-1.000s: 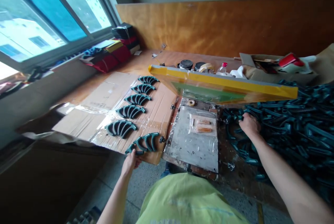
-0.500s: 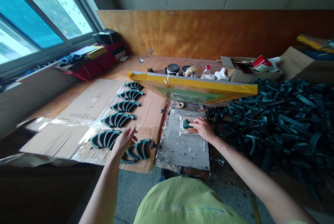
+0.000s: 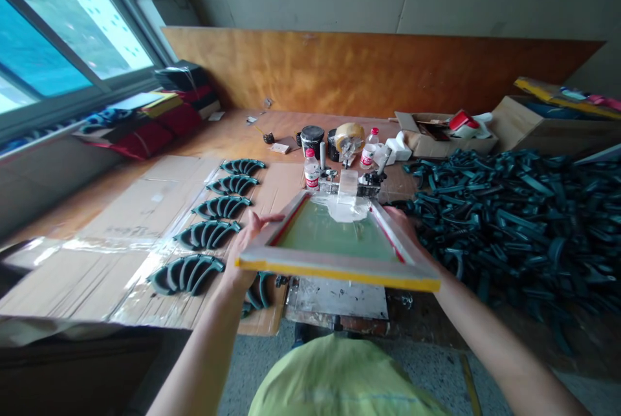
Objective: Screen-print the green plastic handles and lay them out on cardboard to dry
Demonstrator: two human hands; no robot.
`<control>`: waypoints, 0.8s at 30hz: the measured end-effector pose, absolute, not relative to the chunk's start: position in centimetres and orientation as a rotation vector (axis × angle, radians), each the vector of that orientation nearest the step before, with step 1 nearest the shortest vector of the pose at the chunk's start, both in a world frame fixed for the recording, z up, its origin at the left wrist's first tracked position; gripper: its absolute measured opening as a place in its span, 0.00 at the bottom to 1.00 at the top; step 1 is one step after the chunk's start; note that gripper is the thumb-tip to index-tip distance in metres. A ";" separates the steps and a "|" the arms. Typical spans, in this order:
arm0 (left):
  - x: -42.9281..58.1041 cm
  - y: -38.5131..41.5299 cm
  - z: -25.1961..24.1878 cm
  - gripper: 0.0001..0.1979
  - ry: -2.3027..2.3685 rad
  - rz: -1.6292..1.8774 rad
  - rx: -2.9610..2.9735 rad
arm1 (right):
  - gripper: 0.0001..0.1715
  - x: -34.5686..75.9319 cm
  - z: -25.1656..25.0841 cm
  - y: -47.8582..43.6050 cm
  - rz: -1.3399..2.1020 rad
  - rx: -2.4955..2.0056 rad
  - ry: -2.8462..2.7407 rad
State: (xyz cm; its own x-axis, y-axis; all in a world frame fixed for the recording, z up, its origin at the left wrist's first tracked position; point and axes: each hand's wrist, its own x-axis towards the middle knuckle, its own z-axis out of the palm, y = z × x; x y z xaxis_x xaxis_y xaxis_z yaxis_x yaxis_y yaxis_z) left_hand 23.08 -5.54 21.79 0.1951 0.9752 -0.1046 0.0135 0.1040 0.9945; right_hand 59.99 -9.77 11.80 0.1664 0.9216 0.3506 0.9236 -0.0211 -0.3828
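Note:
A screen frame [image 3: 339,266] with a green mesh and yellow tape along its near edge is tilted over the grey base plate [image 3: 339,299]. My left hand [image 3: 255,228] grips the left side of the frame, and my right hand [image 3: 403,220] holds its right side, with its fingers partly hidden. Behind the mesh stands a metal clamp mount [image 3: 369,184]. Fanned rows of dark green curved parts [image 3: 187,273] lie on the cardboard at the left. The middle of the base plate is hidden under the frame.
A large heap of dark green parts [image 3: 514,228] covers the right side. Bottles [image 3: 311,170], black tubs [image 3: 312,139] and a tape roll [image 3: 349,138] stand behind the frame. Open cardboard boxes [image 3: 441,144] are at the back right; red boxes [image 3: 165,125] lie by the window.
The raised frame has swung down toward me over the plate, hiding the green part there. Both hands have moved to the frame's sides, the right one leaving the part.

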 end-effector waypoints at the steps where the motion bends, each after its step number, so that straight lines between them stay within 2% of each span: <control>1: 22.2 -6.5 20.3 0.32 1.155 0.886 1.188 | 0.21 60.6 12.7 -9.0 -0.033 -1.918 -1.694; 3: 21.1 -8.1 17.1 0.35 1.193 0.724 1.117 | 0.23 60.7 14.3 -7.0 -0.081 -1.857 -1.685; 4: 20.9 -8.6 15.5 0.39 1.204 0.687 1.090 | 0.27 60.2 15.0 -5.9 -0.088 -1.826 -1.719; 6: 21.1 -9.2 12.6 0.44 1.240 0.671 1.071 | 0.34 58.4 15.8 -3.8 -0.075 -1.815 -1.854; 7: 21.3 -9.3 11.4 0.45 1.273 0.669 1.080 | 0.34 57.3 16.0 -3.0 -0.055 -1.847 -1.926; 12: 21.7 -9.0 7.8 0.41 1.359 0.650 1.133 | 0.11 53.8 14.9 -2.1 0.154 -2.129 -2.150; 14: 21.4 -8.9 7.3 0.41 1.339 0.643 1.130 | 0.06 53.5 14.0 -3.5 0.140 -2.095 -2.221; 16: 21.3 -8.9 7.0 0.41 1.314 0.634 1.126 | 0.06 53.8 13.4 -5.5 0.108 -1.908 -2.339; 20: 21.3 -9.1 6.8 0.41 1.308 0.618 1.125 | 0.15 55.4 13.8 -8.3 0.179 -1.537 -2.546; 24: 21.4 -9.1 7.2 0.41 1.333 0.628 1.159 | 0.07 56.0 15.0 -7.4 0.307 -1.525 -2.536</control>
State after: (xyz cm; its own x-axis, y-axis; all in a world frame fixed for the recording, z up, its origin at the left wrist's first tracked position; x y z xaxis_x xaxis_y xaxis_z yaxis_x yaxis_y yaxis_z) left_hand 21.43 -9.08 7.20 0.1975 0.8906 -0.4096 0.2517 0.3577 0.8993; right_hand 55.96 -7.39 14.99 -0.4641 0.8850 0.0366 0.8507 0.4569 -0.2598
